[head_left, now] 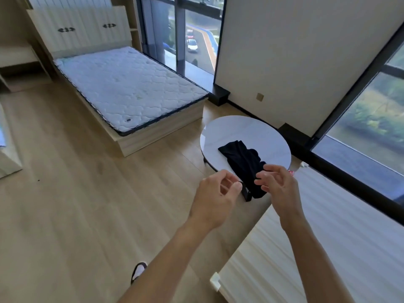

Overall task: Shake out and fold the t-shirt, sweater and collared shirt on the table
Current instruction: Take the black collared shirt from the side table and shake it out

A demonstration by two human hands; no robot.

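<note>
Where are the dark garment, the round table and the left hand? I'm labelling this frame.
dark garment [240,159]: head view, middle of the cloth.
round table [244,130]: head view, bare top.
left hand [215,199]: head view, back of hand.

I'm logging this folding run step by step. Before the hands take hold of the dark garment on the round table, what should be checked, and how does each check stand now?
1. Left hand free: ok, fingers curled, nothing in it.
2. Right hand free: ok, open, at the garment's near end; contact cannot tell.
3. Dark garment fully on the round table: not ok, its near end hangs over the edge.
4. Garment type: cannot tell, it is bunched.
5. Bare tabletop for folding: ok, the far half is bare.
6. Other two garments in view: not ok, only one shows.
</note>
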